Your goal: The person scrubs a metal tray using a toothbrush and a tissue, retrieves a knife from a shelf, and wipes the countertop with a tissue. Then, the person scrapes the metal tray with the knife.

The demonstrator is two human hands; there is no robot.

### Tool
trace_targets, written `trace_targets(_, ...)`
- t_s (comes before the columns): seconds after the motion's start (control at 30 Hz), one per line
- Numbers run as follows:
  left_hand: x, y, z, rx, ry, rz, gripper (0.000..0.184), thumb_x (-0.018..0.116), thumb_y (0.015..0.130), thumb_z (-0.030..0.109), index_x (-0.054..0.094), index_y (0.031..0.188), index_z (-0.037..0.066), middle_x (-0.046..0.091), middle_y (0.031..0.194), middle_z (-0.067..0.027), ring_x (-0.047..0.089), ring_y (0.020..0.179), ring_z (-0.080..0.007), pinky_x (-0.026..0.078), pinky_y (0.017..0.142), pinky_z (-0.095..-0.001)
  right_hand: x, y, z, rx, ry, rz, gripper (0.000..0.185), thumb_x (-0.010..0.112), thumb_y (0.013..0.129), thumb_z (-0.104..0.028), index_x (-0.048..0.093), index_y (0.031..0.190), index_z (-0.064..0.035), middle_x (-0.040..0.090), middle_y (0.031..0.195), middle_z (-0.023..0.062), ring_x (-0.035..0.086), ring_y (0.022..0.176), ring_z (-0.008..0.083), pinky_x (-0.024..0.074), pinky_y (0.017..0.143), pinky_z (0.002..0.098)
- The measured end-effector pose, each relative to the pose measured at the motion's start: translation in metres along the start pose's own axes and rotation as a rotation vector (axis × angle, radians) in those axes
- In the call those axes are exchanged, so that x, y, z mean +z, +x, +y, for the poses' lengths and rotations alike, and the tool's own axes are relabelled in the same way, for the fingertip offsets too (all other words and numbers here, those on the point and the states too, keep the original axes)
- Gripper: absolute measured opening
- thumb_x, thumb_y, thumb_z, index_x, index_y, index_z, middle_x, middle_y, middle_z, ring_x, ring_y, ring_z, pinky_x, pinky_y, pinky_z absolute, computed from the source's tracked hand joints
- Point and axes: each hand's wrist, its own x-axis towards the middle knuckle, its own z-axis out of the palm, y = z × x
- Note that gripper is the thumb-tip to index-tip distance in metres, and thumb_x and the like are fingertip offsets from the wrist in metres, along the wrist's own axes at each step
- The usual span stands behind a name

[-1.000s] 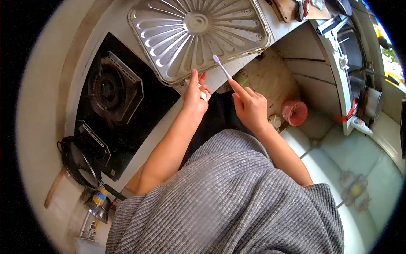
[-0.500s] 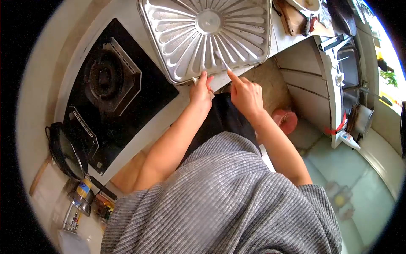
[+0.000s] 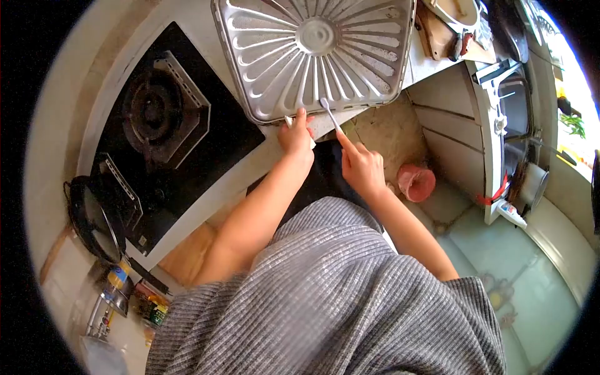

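My right hand (image 3: 364, 167) is closed round the handle of a pale toothbrush (image 3: 330, 114), its index finger stretched along it. The brush head lies over the front edge of a ribbed metal tray (image 3: 315, 37); whether it touches is not clear. At the same edge, my left hand (image 3: 296, 132) is closed on a crumpled white cloth or tissue (image 3: 289, 121), with the thumb near the rim. The tray rests on the white counter, its grooves fanning out from a round centre and dark spots on its right part.
A black gas stove (image 3: 169, 137) is left of my hands, with a black pan (image 3: 97, 219) beyond it. Cutting boards (image 3: 434, 34) and a bowl (image 3: 459, 12) are at the upper right. A pink bin (image 3: 416, 182) stands on the floor, near white drawers (image 3: 453, 122).
The view has shifted, so the tray appears farther right. The brush head moved over the tray's ribs, then back down toward its front edge. Both hands keep their holds.
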Motion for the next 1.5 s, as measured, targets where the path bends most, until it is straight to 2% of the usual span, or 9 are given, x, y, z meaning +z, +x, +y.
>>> trace_targets(0.2,0.001,-0.007,0.000,0.036,-0.017,0.017,0.023,0.064,0.087,0.025,0.057,0.088,0.004,0.065,0.075,-0.0063,0.045,0.046,-0.0083,0.036,0.042,-0.0240,0.017,0.038,0.004,0.054,0.133,0.110,0.037,0.055,0.082,-0.009,0.060,0.118,-0.0135,0.062,0.073,0.0177,0.060,0.062,0.0361,0.0477,0.057,0.0463)
trace_targets(0.33,0.000,0.004,-0.009,0.044,0.003,0.026,0.023,0.064,0.087,0.026,0.057,0.087,0.005,0.066,0.075,-0.0057,0.044,0.047,-0.0080,0.036,0.043,-0.0240,0.021,-0.012,0.006,0.047,0.155,0.036,0.045,0.056,0.082,-0.013,0.053,0.127,-0.0197,0.060,0.067,0.0147,0.059,0.055,0.0351,0.0486,0.052,0.0478)
trace_targets(0.6,0.000,-0.006,-0.001,0.035,0.004,0.015,0.023,0.065,0.087,0.026,0.057,0.087,0.004,0.065,0.075,-0.0056,0.045,0.048,-0.0079,0.036,0.043,-0.0236,0.021,0.030,0.006,0.048,0.134,0.080,0.045,0.054,0.082,-0.012,0.051,0.127,-0.0175,0.060,0.069,0.0163,0.060,0.057,0.0357,0.0491,0.054,0.0470)
trace_targets(0.73,-0.002,0.004,-0.007,0.029,-0.006,-0.013,0.023,0.065,0.087,0.026,0.057,0.088,0.004,0.065,0.075,-0.0053,0.045,0.049,-0.0078,0.037,0.043,-0.0236,0.021,-0.018,0.008,0.015,0.052,0.010,0.050,0.056,0.081,-0.012,0.049,0.130,-0.0173,0.059,0.065,0.0141,0.058,0.051,0.0337,0.0480,0.049,0.0462)
trace_targets(0.9,0.001,-0.003,-0.001,0.032,0.034,0.021,0.024,0.065,0.087,0.026,0.058,0.088,0.004,0.066,0.076,-0.0057,0.044,0.048,-0.0078,0.036,0.045,-0.0232,0.023,0.037,0.005,0.032,0.030,0.092,0.042,0.055,0.082,-0.009,0.056,0.124,-0.0160,0.060,0.067,0.0158,0.059,0.056,0.0342,0.0471,0.052,0.0447)
trace_targets(1.0,0.001,-0.003,0.001,0.036,0.024,0.010,0.023,0.065,0.087,0.025,0.058,0.089,0.004,0.066,0.078,-0.0065,0.044,0.048,-0.0078,0.036,0.045,-0.0232,0.023,0.016,0.003,0.058,0.049,0.067,0.044,0.056,0.080,-0.010,0.056,0.124,-0.0164,0.059,0.066,0.0157,0.059,0.056,0.0339,0.0474,0.052,0.0453)
trace_targets(1.07,0.002,-0.002,0.000,0.032,0.000,-0.014,0.022,0.064,0.088,0.025,0.059,0.089,0.004,0.067,0.078,-0.0069,0.044,0.049,-0.0078,0.037,0.046,-0.0233,0.024,-0.015,0.006,-0.004,0.028,0.040,0.049,0.057,0.080,-0.012,0.052,0.128,-0.0191,0.059,0.064,0.0133,0.056,0.045,0.0292,0.0465,0.044,0.0442)
trace_targets(1.27,-0.001,-0.001,-0.001,0.043,0.012,-0.014,0.020,0.064,0.088,0.024,0.059,0.089,0.005,0.067,0.079,-0.0073,0.044,0.048,-0.0075,0.036,0.045,-0.0235,0.022,0.034,0.004,0.038,0.029,0.081,0.042,0.054,0.082,-0.011,0.056,0.123,-0.0163,0.061,0.067,0.0164,0.059,0.055,0.0340,0.0471,0.052,0.0461)
trace_targets(1.5,-0.001,-0.002,0.002,0.004,0.018,-0.013,0.020,0.064,0.088,0.024,0.059,0.089,0.004,0.067,0.079,-0.0064,0.043,0.047,-0.0075,0.036,0.044,-0.0237,0.018,-0.009,-0.002,0.047,0.043,0.001,0.047,0.058,0.080,-0.011,0.054,0.126,-0.0162,0.059,0.065,0.0152,0.059,0.054,0.0327,0.0470,0.051,0.0454)
